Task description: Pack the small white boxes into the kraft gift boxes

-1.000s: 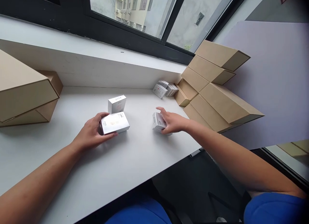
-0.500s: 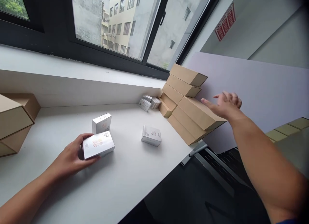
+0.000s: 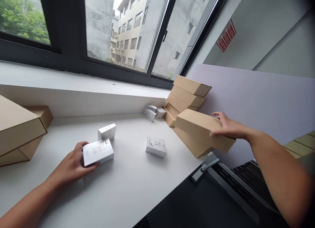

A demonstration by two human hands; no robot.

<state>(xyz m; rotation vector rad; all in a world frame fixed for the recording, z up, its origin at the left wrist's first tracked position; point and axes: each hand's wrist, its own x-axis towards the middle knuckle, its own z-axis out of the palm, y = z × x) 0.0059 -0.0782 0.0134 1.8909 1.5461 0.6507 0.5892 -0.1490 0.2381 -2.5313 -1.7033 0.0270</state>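
Observation:
My left hand [image 3: 71,160] is closed around the near end of a small white carton [image 3: 98,152] with printed lettering, above the table. Just behind it a second white carton [image 3: 107,132] stands upright, partly covered. Another white carton [image 3: 156,146] lies in the middle of the table. On the right, my right hand [image 3: 227,125] grips the end of a brown cardboard box [image 3: 197,123], thumb on the near side and fingers over the far edge. That box is tilted on top of the lower brown box [image 3: 188,141] in the stack.
More brown boxes [image 3: 190,86] are stacked in the corner by the window. Several small white cartons [image 3: 150,114] sit beside them. Larger brown boxes [image 3: 22,129] stand at the left. A black chair-like object [image 3: 209,195] is below the white table's [image 3: 137,188] edge.
My right hand has come down from above the stack and taken hold of the upper brown box, whose end has shifted. My left hand still holds its carton. The view has tilted up slightly.

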